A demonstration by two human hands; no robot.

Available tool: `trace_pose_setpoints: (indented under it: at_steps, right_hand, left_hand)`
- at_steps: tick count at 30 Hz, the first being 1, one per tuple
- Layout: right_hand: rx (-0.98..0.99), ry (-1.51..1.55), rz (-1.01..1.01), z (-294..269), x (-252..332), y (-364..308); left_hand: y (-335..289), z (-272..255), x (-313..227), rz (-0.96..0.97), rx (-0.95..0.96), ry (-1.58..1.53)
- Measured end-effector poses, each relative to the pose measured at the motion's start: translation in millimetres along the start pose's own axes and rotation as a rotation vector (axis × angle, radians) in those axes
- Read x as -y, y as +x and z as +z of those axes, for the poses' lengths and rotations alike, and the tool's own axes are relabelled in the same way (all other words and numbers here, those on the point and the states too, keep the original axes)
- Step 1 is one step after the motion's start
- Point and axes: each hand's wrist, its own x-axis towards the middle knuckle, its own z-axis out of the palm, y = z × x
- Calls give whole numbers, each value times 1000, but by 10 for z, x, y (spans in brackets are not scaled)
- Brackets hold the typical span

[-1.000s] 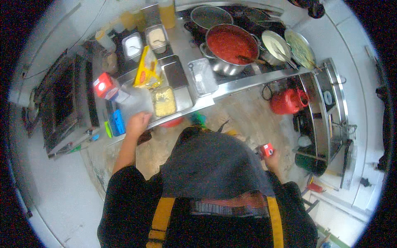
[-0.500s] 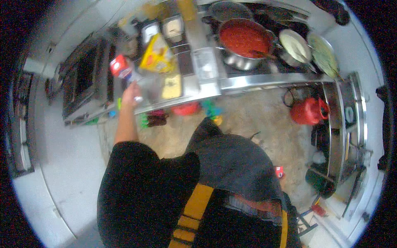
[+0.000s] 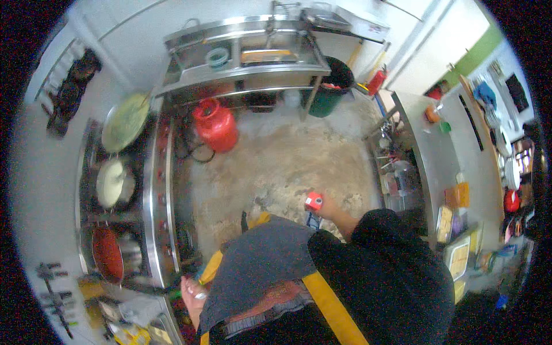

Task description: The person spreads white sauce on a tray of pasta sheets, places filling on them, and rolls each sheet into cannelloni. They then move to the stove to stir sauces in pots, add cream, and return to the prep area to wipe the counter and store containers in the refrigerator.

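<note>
A small red carton (image 3: 313, 201) with a white patch and a dark blue-and-white side is gripped in my right hand (image 3: 329, 208), held out in front of me over the floor. At the lower left, beside the stove counter's end, my left hand (image 3: 191, 290) has its fingers curled. Something small and whitish shows at its fingers, too blurred to name. A grey apron with yellow straps covers my front, between the two hands.
Left, the stove (image 3: 150, 190) carries a pot of red sauce (image 3: 107, 253) and two pans. A red gas cylinder (image 3: 215, 126) stands on the floor. Ahead are a steel sink (image 3: 253, 72) and a green bin (image 3: 328, 98). A steel counter (image 3: 428, 155) runs along the right.
My view has swung right, from the stove and counter toward the sink. My left hand has come back from the counter things; my right hand, with the red carton, now shows more fully.
</note>
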Motion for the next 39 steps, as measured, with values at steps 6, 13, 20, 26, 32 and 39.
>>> trace_pose_setpoints:
  at_steps: [6,13,20,26,32,39]
  right_hand:
    - [-197,254,380,-614,-976,145]
    - [-671,451,315,-2591,-566,2117]
    - [-967,645,153,-4077,112,3521]
    - [-208,162,27,-2609,-739,3082]
    - [175,176,589,-1243,-2839,863]
    - [-147,650,1155,-994,-3788,-1357]
  left_hand:
    - [980,1323,728,-313,-115,197]
    - [2252,2498,1107,-376,-161,428]
    - [3409,4070,2111,-634,49,533]
    - [4430,5597,3631,-695,-17,821]
    - [5349,7278,5153,-863,139,913]
    - [6905,8746,6635,-425,527,985]
